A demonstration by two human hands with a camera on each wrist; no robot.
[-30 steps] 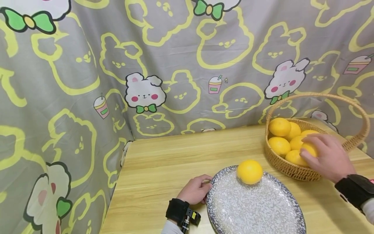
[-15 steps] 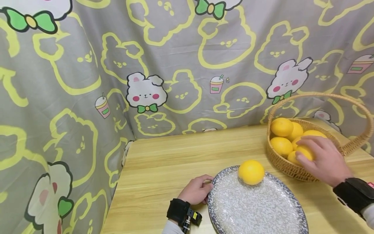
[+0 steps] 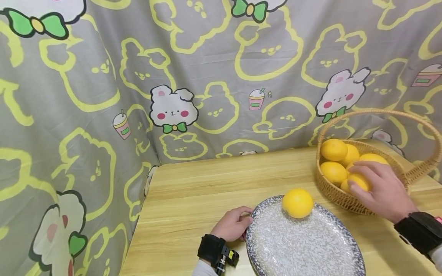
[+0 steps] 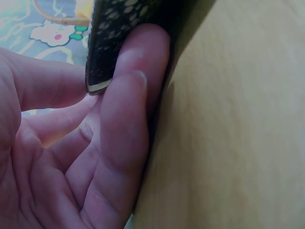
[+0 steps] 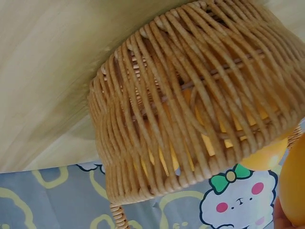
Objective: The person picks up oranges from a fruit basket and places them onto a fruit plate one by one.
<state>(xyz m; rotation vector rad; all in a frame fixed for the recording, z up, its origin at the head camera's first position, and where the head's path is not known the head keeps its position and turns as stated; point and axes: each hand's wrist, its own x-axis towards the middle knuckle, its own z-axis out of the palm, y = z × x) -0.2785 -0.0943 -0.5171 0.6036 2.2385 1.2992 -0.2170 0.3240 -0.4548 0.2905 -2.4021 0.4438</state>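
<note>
My left hand (image 3: 230, 225) pinches the left rim of a large oval speckled plate (image 3: 304, 245). In the left wrist view, fingers (image 4: 124, 124) curl under the dark plate edge (image 4: 106, 45) while the thumb is on its other side. One yellow-orange orange (image 3: 297, 203) lies at the plate's far end. Over the near side of a wicker basket (image 3: 345, 200), my right hand (image 3: 385, 191) grips another orange (image 3: 360, 181). That held orange (image 5: 294, 183) shows at the right edge of the right wrist view, with only a little of the hand beside it.
Several more oranges (image 3: 333, 150) fill the basket, partly hidden by my right hand. A tall arched handle (image 3: 376, 111) rises over the basket. The wooden table (image 3: 193, 191) meets a patterned curtain (image 3: 214, 111) at its back and left.
My right hand has shifted slightly left with the orange, toward the basket's near rim. My left hand keeps its hold on the plate. The view has turned very slightly.
</note>
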